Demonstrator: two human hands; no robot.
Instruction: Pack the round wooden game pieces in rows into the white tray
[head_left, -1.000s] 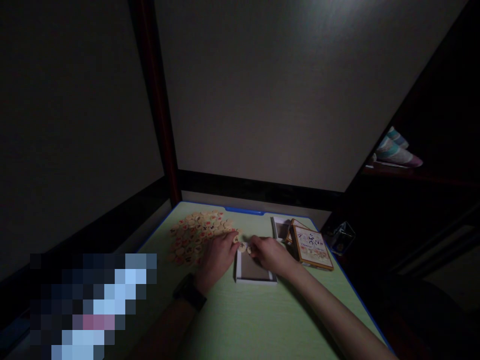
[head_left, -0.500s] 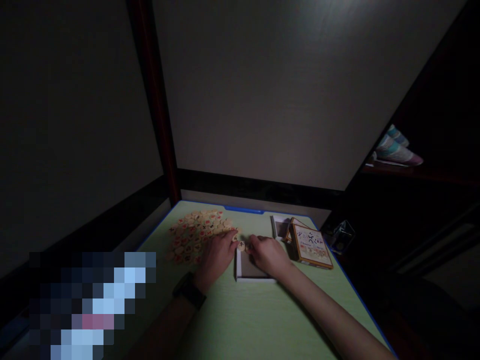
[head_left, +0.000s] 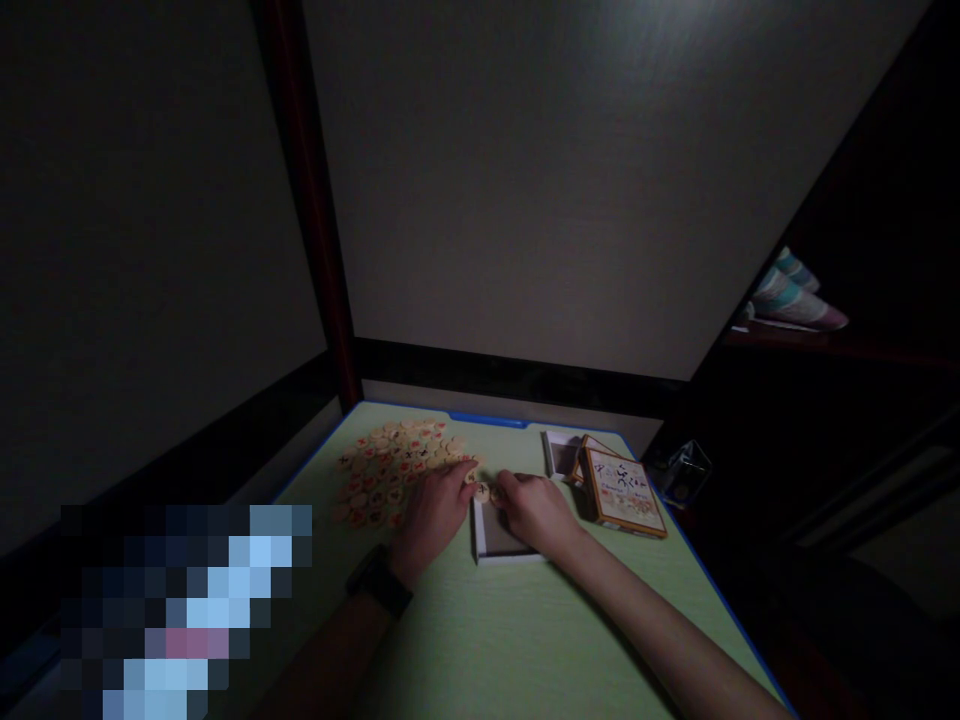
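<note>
Several round wooden Chinese chess pieces with red or black characters lie in a loose heap [head_left: 390,465] on the left of the table. My left hand [head_left: 435,510], wearing a dark watch, is closed at the heap's right edge, its thumb against a chess piece [head_left: 482,492] with a black mark. From the other side, the bent fingers of my right hand [head_left: 541,512] pinch at that same piece; their tips are partly hidden. Both hands are over the far end of a shallow white-rimmed box tray [head_left: 480,545] with a brown inside, which my right hand partly covers.
To the right, a patterned orange-edged box lid [head_left: 622,490] rests against another one, beside a second white tray [head_left: 553,455]. The green table [head_left: 480,640] has a blue rim. A wall panel [head_left: 517,200] rises behind it. A clear container [head_left: 686,475] is past the right edge.
The tray has shifted very slightly to the right. Both hands stay almost in place around the chess piece, whose mark looks slightly turned.
</note>
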